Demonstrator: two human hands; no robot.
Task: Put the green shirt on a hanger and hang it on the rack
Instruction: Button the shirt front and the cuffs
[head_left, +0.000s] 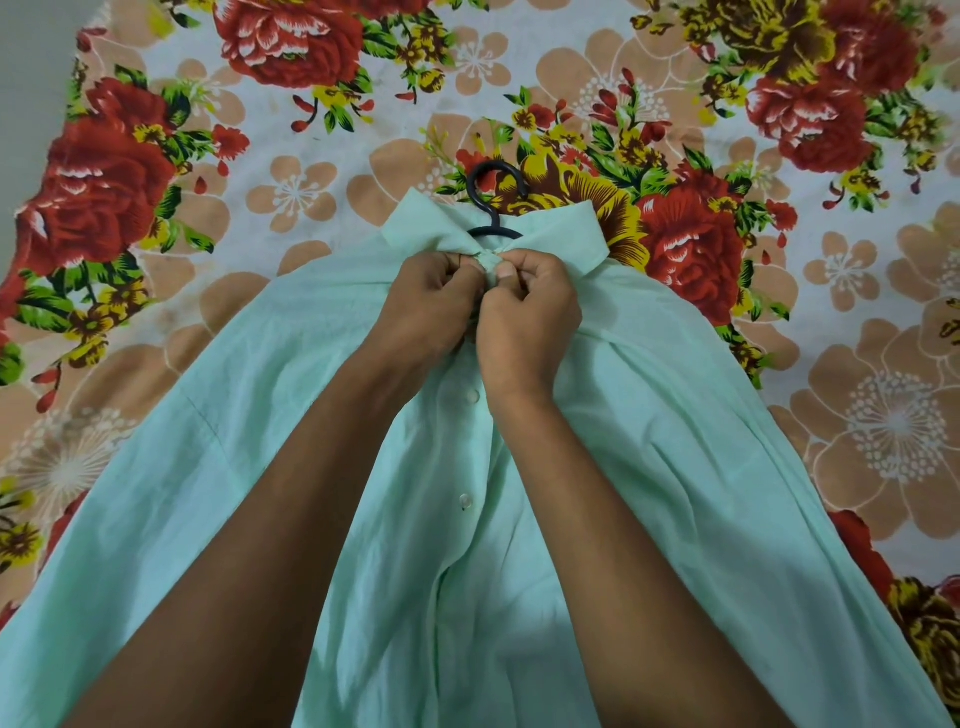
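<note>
The pale green shirt (675, 441) lies spread front-up on the flowered bedsheet, collar pointing away from me. A dark hanger (491, 200) is inside it; only its hook and neck stick out above the collar. My left hand (426, 306) and my right hand (530, 312) meet just below the collar. Both pinch the shirt's front edges together at the top button. Two white buttons show lower on the placket, between my forearms. The hanger's arms are hidden under the cloth.
A bedsheet (291, 192) printed with red, yellow and tan flowers covers the whole surface around the shirt. A strip of grey floor or wall (31, 78) shows at the far left edge. No rack is in view.
</note>
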